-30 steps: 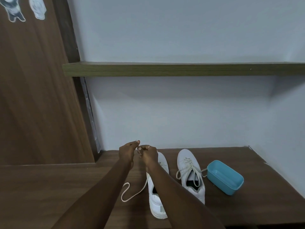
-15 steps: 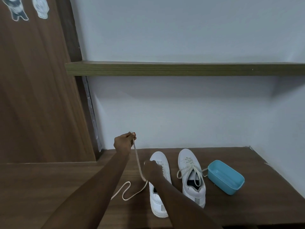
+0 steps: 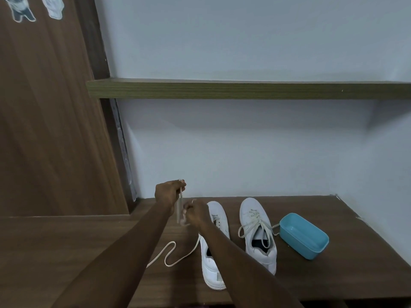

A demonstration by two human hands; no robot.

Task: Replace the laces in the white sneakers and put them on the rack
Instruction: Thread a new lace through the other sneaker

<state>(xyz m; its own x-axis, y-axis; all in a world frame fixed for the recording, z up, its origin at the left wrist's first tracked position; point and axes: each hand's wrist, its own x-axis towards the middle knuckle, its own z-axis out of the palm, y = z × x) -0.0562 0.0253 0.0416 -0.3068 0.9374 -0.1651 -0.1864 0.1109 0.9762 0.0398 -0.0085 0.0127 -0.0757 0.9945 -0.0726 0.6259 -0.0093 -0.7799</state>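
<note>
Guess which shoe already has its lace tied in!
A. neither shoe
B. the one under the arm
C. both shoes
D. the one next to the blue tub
D: the right sneaker beside the blue tub is laced, while the left sneaker shows bare eyelets and its lace trails loose on the wood.

shelf (image 3: 244,91): matt wood grain | container (image 3: 303,235): smooth blue plastic | lace (image 3: 171,254): cloth

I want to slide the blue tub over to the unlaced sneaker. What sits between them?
The laced sneaker stands between the blue tub and the unlaced sneaker, as the head view shows.
</note>
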